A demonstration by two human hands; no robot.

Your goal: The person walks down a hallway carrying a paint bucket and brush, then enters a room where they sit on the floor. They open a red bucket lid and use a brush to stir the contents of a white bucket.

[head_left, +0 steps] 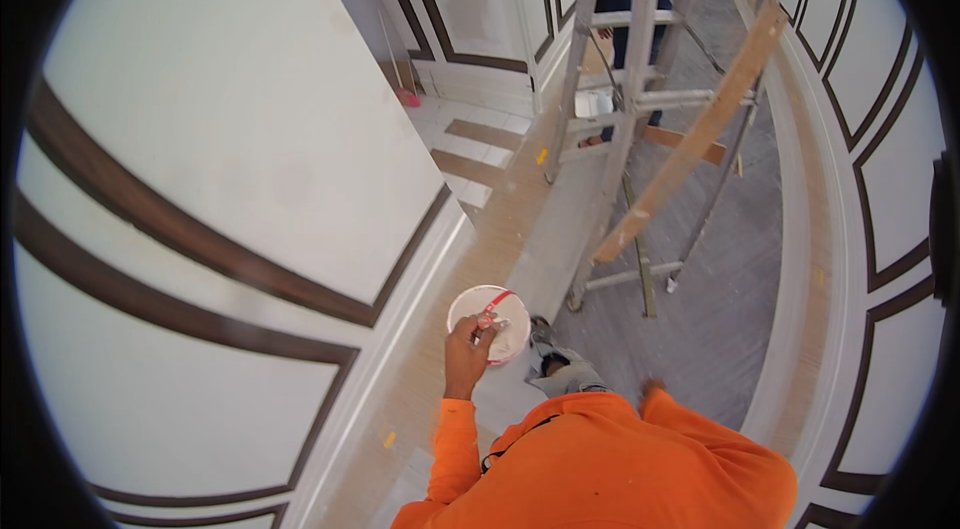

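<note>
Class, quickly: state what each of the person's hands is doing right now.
Left hand: closed, holding the round white plastic bucket by its red handle.
Right hand: mostly hidden; cannot be told.

Bright, even daylight fills the scene, with no clear source — it seems to come from above and ahead. The white wall panels (pixel 230 129) look washed out and slightly hazy. Shadows are soft and faint, lying under the scaffold (pixel 640 119). Straight trim lines bow strongly toward the rim, and a black circular border cuts off the corners. A patch at the top edge is blurred.
</note>
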